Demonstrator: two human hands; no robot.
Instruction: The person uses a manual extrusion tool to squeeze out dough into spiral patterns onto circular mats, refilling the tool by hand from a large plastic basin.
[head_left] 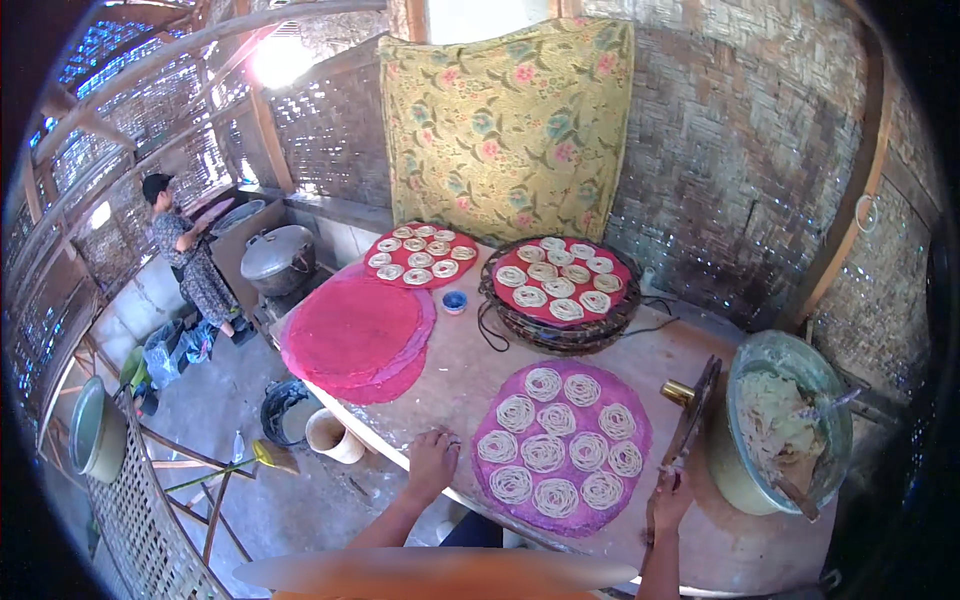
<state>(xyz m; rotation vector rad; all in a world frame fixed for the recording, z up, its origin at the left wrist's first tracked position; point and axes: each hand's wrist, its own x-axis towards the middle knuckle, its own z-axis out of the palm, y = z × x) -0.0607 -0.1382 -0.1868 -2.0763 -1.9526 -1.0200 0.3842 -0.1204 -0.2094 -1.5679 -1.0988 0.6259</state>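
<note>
My right hand (670, 499) grips a long, dark wooden hand press (691, 425), with a brass cylinder (678, 392) at its far part. The press slants away from me along the right side of a round purple mat (646, 437). On that mat lie several pale coiled noodle-like rounds (543, 453), flat and mostly apart. My left hand (433, 463) rests at the table's near edge, left of the mat, its fingers loosely bent and nothing visible in them. To the right of the press stands a large metal pot (738, 440) holding pale dough (778, 412) and a stirring stick (797, 495).
A red mat (466, 279) and a stacked dark round rack (560, 345) carry more coils. Bare pink mats (355, 330) lie piled at left, near a small blue cup (455, 302). Across the room, a person (185, 250) stands by a lidded pot (277, 259). Buckets (288, 412) sit on the floor.
</note>
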